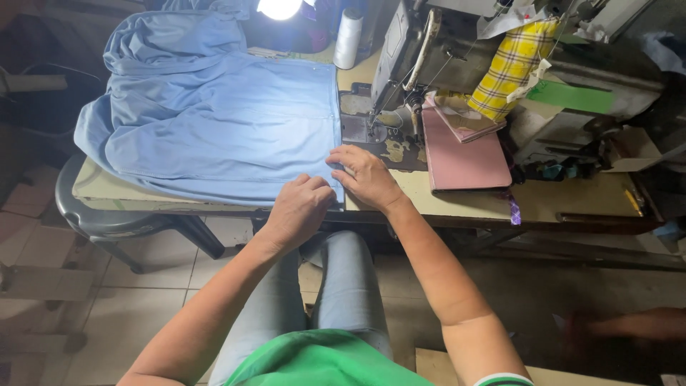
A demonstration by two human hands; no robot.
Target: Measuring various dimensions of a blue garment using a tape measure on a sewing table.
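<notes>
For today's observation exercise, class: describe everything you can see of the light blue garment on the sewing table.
The light blue garment looks like thin, smooth woven cloth, bunched and folded at its far end under the lamp and flatter toward the near edge. It covers most of the left part of the table, its left side drooping over the edge. A straight seam or hem runs along its right side beside the sewing machine. Both hands meet at its near right corner: the left hand curled on the hem, the right hand pressing flat.
</notes>
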